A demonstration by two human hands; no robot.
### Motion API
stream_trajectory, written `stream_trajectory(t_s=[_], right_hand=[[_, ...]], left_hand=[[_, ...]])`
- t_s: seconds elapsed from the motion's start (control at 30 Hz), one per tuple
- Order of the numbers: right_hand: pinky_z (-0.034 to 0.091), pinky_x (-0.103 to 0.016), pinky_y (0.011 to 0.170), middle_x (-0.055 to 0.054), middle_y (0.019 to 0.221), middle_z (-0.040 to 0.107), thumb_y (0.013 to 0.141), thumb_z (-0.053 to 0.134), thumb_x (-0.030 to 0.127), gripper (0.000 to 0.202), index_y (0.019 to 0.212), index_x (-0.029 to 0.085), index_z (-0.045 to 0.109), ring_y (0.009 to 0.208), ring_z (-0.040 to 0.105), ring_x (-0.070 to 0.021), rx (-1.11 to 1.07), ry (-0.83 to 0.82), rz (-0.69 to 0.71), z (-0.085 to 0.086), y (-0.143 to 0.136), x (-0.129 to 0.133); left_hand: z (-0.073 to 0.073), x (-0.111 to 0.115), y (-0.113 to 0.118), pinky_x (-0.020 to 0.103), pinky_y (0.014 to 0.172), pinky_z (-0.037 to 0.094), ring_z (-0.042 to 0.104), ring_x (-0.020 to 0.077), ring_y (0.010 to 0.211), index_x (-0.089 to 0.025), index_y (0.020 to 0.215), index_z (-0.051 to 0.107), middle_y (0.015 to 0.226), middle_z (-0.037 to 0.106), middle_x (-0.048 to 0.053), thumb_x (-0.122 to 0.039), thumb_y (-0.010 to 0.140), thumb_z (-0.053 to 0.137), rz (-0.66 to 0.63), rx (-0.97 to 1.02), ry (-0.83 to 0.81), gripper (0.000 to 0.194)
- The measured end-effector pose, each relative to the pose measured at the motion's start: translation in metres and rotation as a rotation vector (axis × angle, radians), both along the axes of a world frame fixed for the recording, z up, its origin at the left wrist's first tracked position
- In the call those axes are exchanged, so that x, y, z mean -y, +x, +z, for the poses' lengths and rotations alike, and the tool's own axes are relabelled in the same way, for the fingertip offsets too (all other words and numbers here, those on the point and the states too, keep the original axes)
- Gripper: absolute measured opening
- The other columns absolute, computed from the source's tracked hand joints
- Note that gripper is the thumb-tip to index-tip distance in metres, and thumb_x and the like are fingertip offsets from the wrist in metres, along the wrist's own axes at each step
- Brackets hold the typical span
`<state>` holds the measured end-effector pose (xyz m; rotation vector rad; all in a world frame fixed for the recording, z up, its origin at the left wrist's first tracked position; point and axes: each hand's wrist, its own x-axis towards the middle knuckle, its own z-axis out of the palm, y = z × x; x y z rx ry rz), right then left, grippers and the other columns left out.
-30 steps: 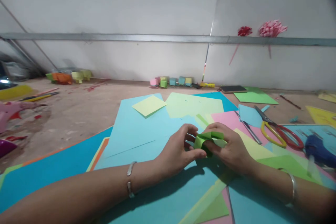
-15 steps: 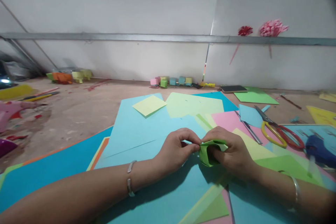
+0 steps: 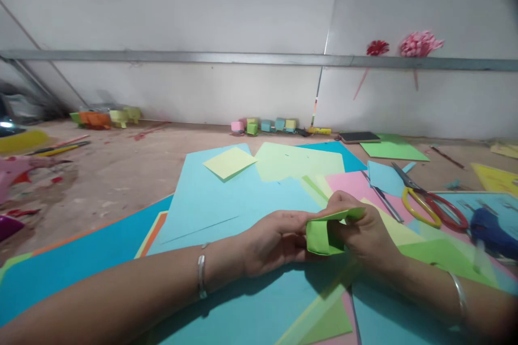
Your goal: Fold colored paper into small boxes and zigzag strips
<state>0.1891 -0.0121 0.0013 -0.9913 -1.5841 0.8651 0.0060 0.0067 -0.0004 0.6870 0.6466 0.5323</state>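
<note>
A small folded green paper box (image 3: pixel 318 238) is held between both hands above a large light blue sheet (image 3: pixel 226 296). My left hand (image 3: pixel 275 242) grips its left side, fingers behind and beneath it. On the other side, my right hand (image 3: pixel 362 232) pinches the upper paper flap, with its thumb reaching into the hollow. The box's open side faces me and the right. Part of the box is hidden by the fingers of my right hand.
Scissors (image 3: pixel 435 207) with yellow and red handles and a slim metal tool (image 3: pixel 388 203) lie on the right, near a blue glue gun (image 3: pixel 493 232). A pale yellow square (image 3: pixel 230 163) lies ahead. Small paper blocks (image 3: pixel 265 125) line the wall.
My left hand has shifted from a fingertip pinch at the edge to a hold along the box's side and underside. The box has turned, showing a squarer face and a flap.
</note>
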Motion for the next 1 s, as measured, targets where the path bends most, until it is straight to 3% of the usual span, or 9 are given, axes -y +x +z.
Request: stream_trajectory(t_s=[0.13,0.3,0.47,0.53,0.63,0.77,0.87,1.0], right_hand=[[0.045,-0.025,0.049,0.000,0.069,0.055,0.078,0.069,0.024,0.008,0.076,0.022,0.076,0.059,0.057,-0.0125,0.075,0.052,0.002,-0.001,-0.002,0.001],[0.051,-0.031,0.064,-0.004,0.079,0.062,0.081,0.063,0.017,0.008,0.085,0.018,0.070,0.073,0.060,-0.0168,0.212,0.242,-0.023,0.002,-0.004,0.005],[0.046,-0.026,0.060,-0.001,0.072,0.058,0.083,0.058,0.015,0.008,0.078,0.018,0.062,0.066,0.056,-0.0134,0.272,0.313,-0.084,0.006,-0.004,0.008],[0.044,-0.025,0.057,0.001,0.069,0.056,0.082,0.059,0.016,0.007,0.075,0.019,0.059,0.062,0.053,-0.0126,0.317,0.272,-0.122,0.006,-0.004,0.008],[0.040,-0.024,0.053,0.003,0.065,0.053,0.080,0.059,0.018,0.011,0.071,0.019,0.052,0.058,0.050,-0.0115,0.379,0.206,-0.118,0.005,-0.005,0.009],[0.038,-0.023,0.053,0.004,0.063,0.051,0.075,0.059,0.016,0.014,0.067,0.020,0.048,0.058,0.047,-0.0107,0.415,0.163,-0.055,0.001,-0.006,0.008],[0.038,-0.023,0.055,0.004,0.064,0.051,0.071,0.056,0.011,0.013,0.067,0.020,0.049,0.060,0.047,-0.0109,0.418,0.144,-0.033,-0.003,-0.007,0.008],[0.039,-0.023,0.058,0.003,0.066,0.054,0.074,0.054,0.011,0.010,0.070,0.020,0.051,0.062,0.048,-0.0115,0.426,0.138,0.003,-0.005,-0.009,0.010]], left_hand=[[0.002,0.000,0.000,0.037,0.084,0.053,0.064,0.0195,0.083,-0.006,0.095,0.071,0.089,0.067,0.011,-0.029,0.074,0.076,-0.025,0.009,-0.017,0.031],[0.001,-0.002,-0.001,0.033,0.078,0.055,0.063,0.0187,0.083,-0.008,0.097,0.071,0.091,0.066,0.010,-0.026,0.075,0.072,-0.026,0.046,-0.009,0.029],[-0.004,-0.003,-0.002,0.030,0.075,0.051,0.060,0.0158,0.077,-0.012,0.095,0.069,0.084,0.062,0.006,-0.033,0.076,0.073,-0.027,0.017,0.047,0.028],[-0.005,-0.003,-0.004,0.028,0.073,0.048,0.059,0.0144,0.075,-0.012,0.092,0.068,0.080,0.061,0.004,-0.042,0.077,0.073,0.011,-0.019,0.163,0.033],[0.001,-0.001,-0.008,0.029,0.075,0.046,0.059,0.0171,0.081,-0.013,0.093,0.065,0.086,0.063,0.006,-0.050,0.076,0.069,0.109,-0.148,0.519,0.041],[0.011,0.005,-0.010,0.034,0.081,0.046,0.057,0.0186,0.084,-0.016,0.083,0.061,0.087,0.063,0.004,-0.028,0.071,0.067,0.164,-0.453,0.979,0.018],[0.010,0.007,-0.009,0.033,0.075,0.047,0.057,0.0165,0.076,-0.017,0.074,0.058,0.077,0.062,0.002,-0.014,0.068,0.055,0.152,-0.559,1.083,0.007],[0.004,0.007,-0.007,0.028,0.062,0.044,0.053,0.0140,0.066,-0.017,0.072,0.055,0.069,0.058,0.000,-0.013,0.067,0.049,0.180,-0.574,1.022,0.009]])
